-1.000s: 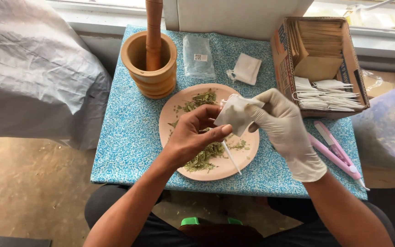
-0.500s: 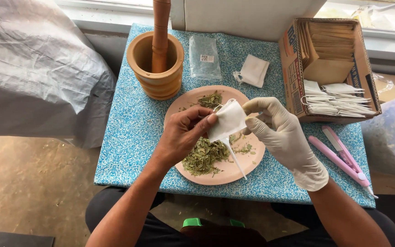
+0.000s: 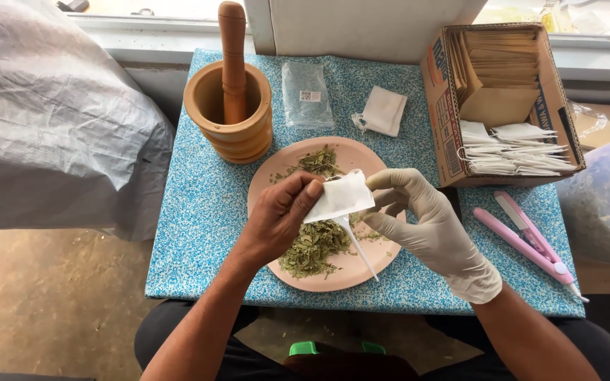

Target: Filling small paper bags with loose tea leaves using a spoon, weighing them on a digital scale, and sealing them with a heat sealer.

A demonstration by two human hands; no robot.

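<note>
Head view, blue speckled table (image 3: 199,212) under a window sill (image 3: 142,28), hands pinching one white sachet (image 3: 339,197) over pink plate (image 3: 368,264).

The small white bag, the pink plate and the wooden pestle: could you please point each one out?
small white bag (image 3: 340,197), head view, middle of its flat face.
pink plate (image 3: 361,271), head view, bare lower rim.
wooden pestle (image 3: 233,63), head view, upper shaft.

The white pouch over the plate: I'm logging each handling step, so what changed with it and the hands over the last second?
Both hands turned the white pouch from upright and bunched to flatter and more spread out; the left hand now pinches its left edge, the gloved right hand its right. No grip released. The plate, mortar, box and pink tool stayed put.
</note>
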